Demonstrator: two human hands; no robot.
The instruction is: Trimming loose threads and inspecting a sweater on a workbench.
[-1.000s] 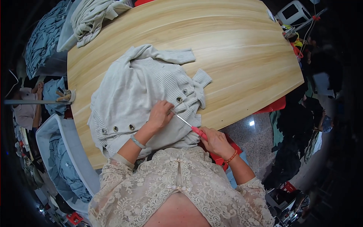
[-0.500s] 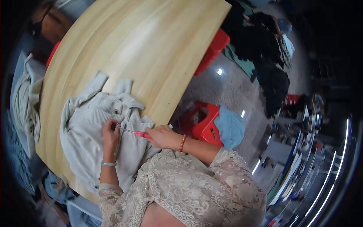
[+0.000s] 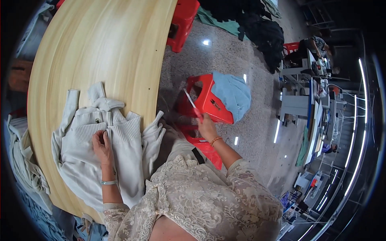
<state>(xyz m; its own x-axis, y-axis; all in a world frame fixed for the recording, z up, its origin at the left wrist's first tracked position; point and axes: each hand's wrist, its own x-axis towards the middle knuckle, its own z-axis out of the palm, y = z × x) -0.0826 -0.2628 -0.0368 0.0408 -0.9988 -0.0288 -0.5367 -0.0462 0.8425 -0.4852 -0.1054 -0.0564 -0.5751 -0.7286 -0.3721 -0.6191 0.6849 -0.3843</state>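
The right hand (image 3: 207,128), fingers closed around the pink tool (image 3: 198,115), has just swung away from the pale sweater (image 3: 84,164) on the surface (image 3: 116,52), so only the left hand (image 3: 103,148) stays there, fingers curled, though I cannot tell if they grip cloth.

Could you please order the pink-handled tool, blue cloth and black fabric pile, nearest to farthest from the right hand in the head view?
1. Pink-handled tool: in the right hand.
2. Blue cloth: on the red stool.
3. Black fabric pile: toward the top.
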